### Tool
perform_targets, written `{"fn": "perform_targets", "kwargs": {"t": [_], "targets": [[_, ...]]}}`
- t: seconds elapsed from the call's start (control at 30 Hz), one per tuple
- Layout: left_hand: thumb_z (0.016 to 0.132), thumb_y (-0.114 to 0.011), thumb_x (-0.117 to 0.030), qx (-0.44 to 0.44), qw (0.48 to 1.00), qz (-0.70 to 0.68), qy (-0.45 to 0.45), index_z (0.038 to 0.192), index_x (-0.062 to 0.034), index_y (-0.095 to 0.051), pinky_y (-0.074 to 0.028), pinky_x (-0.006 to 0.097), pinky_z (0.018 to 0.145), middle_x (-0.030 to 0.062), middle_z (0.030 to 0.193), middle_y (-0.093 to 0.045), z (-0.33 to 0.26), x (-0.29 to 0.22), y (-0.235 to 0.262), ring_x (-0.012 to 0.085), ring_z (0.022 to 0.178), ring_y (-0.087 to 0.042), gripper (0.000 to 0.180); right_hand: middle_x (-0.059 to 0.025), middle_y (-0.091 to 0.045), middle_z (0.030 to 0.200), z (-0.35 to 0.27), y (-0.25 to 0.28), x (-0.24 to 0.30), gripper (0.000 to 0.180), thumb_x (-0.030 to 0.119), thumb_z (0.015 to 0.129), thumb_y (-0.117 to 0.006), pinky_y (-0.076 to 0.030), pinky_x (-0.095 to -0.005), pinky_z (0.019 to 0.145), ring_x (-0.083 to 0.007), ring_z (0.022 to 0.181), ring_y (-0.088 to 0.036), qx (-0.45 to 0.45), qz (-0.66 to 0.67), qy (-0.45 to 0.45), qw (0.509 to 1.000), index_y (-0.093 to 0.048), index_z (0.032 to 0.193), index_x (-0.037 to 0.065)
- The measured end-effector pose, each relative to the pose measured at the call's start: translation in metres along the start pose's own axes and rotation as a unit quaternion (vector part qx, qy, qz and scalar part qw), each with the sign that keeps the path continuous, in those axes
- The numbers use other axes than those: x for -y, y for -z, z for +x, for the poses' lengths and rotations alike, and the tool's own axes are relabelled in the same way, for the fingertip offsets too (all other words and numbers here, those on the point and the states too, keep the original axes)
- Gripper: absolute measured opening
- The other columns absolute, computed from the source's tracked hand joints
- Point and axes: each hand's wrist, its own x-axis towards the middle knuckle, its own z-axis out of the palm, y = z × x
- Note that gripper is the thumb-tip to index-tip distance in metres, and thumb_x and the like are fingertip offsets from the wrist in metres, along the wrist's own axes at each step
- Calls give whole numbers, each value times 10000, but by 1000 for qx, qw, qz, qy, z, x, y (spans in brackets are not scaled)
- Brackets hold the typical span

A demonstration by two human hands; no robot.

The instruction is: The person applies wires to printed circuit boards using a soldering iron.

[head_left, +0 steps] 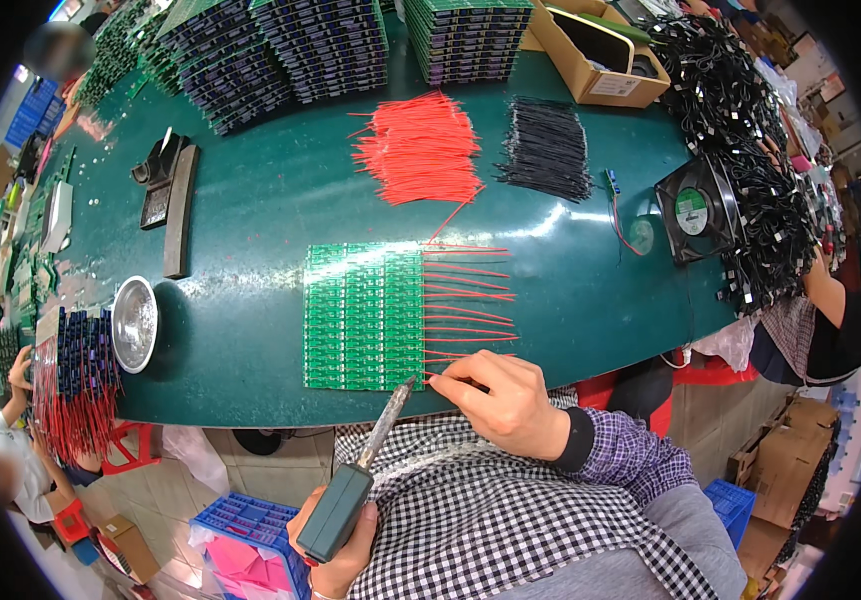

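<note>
The board (363, 315) lies by the green counter's (250, 345) near edge. The left hand (357, 552) grips an iron (338, 512); the right hand (505, 402) pinches a red wire (429, 378) at the board's corner. Stacks (320, 45) line the far edge; tiled floor (285, 472) and a blue crate (260, 514) show below.

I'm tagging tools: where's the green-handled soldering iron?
In the head view, the green-handled soldering iron is low, left of centre, in the left hand, its tip at one corner of the green circuit panel.
</note>
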Motion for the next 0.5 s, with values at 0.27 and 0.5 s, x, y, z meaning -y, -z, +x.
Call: {"fn": "perform_targets", "kwargs": {"t": [0.27,0.5], "targets": [[800,-835,-109,-15,999,-28,-4,1042,21,-704,-522,334,695,108,921,-705,-3,6,-3,211,765,-645,305,-22,-608,856,1,0,0,209,62,764,-680,-502,-294,559,-155,717,-629,-3,0,8,1000,-702,971,38],[781,-836,-72,-14,999,6,-30,1037,30,-700,-520,327,687,111,909,-703,-6,11,-3,205,752,-642,307,-24,-605,843,1,-1,1,196,62,766,-684,-501,-296,563,-159,714,-625,-8,2,9,1000,-699,960,37]]}}
